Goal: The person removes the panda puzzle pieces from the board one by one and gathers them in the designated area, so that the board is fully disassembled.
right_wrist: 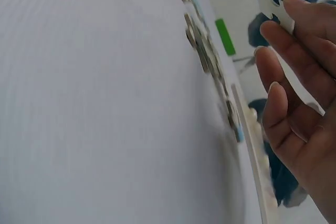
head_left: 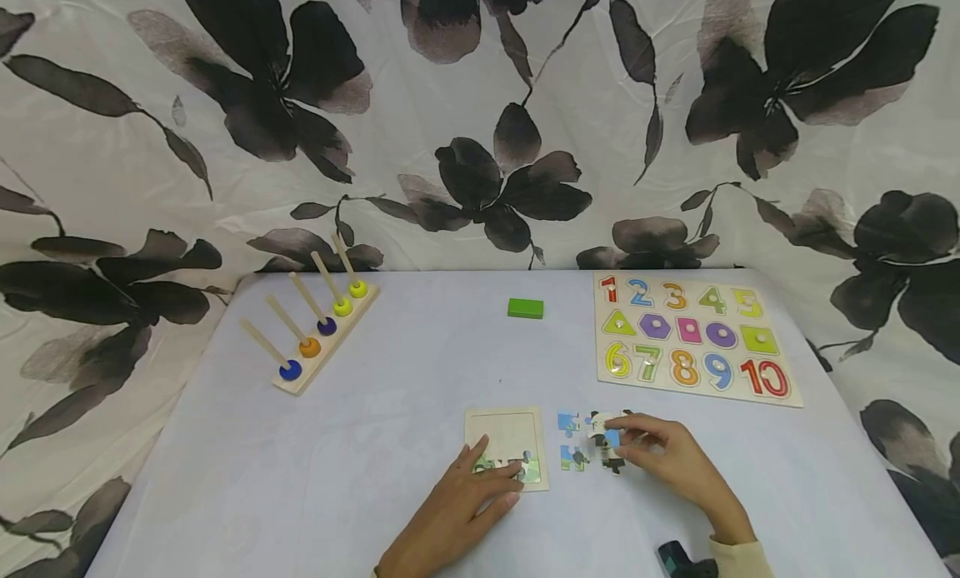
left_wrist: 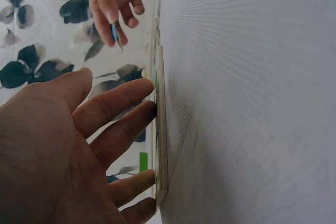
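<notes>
My left hand (head_left: 465, 503) rests its spread fingers on a small wooden puzzle tray (head_left: 504, 430). Along the tray's lower part lie fitted jigsaw pieces (head_left: 529, 466), partly hidden by those fingers. To the right, my right hand (head_left: 667, 453) pinches a jigsaw piece (right_wrist: 269, 7) between thumb and forefinger. In the left wrist view this piece (left_wrist: 114, 31) shows a blue face, held up off the table. Under and beside the right hand lie several loose jigsaw pieces (head_left: 567, 423), some blue, some with a black-and-white figure.
A green block (head_left: 525, 309) lies behind the tray. At the back right is a board of numbers and shapes (head_left: 791, 400). A wooden peg stand (head_left: 303, 378) with coloured beads stands at the back left. A black device (head_left: 684, 563) is beside the right sleeve.
</notes>
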Demonstrator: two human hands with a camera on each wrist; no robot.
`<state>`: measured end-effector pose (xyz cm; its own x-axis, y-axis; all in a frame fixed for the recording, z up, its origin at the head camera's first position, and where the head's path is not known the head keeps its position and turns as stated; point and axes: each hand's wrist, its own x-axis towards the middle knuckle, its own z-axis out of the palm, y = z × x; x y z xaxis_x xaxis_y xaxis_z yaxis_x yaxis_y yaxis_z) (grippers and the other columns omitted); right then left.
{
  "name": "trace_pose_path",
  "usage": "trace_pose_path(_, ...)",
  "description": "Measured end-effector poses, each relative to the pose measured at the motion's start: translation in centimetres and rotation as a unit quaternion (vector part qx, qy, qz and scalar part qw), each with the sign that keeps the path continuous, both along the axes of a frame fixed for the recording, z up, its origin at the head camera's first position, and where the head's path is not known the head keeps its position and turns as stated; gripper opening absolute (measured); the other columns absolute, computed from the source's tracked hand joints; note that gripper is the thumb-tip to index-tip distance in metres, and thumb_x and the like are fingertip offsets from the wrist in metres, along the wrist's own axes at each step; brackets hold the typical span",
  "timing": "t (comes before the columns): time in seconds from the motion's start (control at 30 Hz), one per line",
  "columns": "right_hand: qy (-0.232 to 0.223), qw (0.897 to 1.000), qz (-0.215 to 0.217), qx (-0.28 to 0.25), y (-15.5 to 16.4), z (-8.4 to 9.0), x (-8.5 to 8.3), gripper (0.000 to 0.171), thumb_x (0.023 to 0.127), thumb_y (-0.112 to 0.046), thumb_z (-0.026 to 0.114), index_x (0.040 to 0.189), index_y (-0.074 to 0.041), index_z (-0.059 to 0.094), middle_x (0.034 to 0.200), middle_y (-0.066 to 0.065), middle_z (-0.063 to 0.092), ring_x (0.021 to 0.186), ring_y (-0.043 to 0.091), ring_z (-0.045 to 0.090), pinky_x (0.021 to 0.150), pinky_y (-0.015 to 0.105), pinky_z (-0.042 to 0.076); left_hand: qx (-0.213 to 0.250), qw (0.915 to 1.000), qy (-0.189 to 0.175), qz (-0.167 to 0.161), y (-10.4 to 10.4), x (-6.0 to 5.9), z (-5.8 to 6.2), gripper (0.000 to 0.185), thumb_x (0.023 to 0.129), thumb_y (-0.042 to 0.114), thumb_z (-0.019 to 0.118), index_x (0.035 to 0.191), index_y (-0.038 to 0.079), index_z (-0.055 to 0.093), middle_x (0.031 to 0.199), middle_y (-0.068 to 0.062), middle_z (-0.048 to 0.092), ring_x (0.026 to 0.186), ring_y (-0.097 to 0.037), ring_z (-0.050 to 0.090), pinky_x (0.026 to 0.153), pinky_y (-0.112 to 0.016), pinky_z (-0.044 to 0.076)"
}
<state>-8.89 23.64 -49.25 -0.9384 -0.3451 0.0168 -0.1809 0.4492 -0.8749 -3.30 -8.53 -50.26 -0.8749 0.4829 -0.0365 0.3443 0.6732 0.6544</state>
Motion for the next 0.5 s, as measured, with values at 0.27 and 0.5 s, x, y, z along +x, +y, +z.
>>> trace_pose_path(0.27,0.008,1.0,-0.008,-0.001,2.7,-0.2,0.9,0.024,0.087,-0.012,0.07,0.112,-0.011,0.07,0.09,-0.005,0.067,0.077,0.009,0.059,0.067,0.022,0.049,0.002,1.0,-0.003,-0.001,0.0,0.0,-0.1,0.036,0.1,0.048,0.042,0.113,0.028,0.07,0.134,0.015,0.055,0.144,-0.032,0.022,0.115,-0.055,0.018)
trace_pose_path(0.5,-0.017,1.0,-0.008,0.0,4.0,-0.9,1.5,0.025,0.087,-0.012,0.07,0.112,-0.008,0.07,0.101,0.002,0.069,0.076,0.009,0.059,0.065,0.022,0.049,0.001,1.0,-0.001,-0.003,0.0,0.0,-0.1,0.043,0.1,0.051,0.038,0.113,0.027,0.071,0.135,0.015,0.054,0.144,-0.032,0.022,0.115,-0.056,0.018)
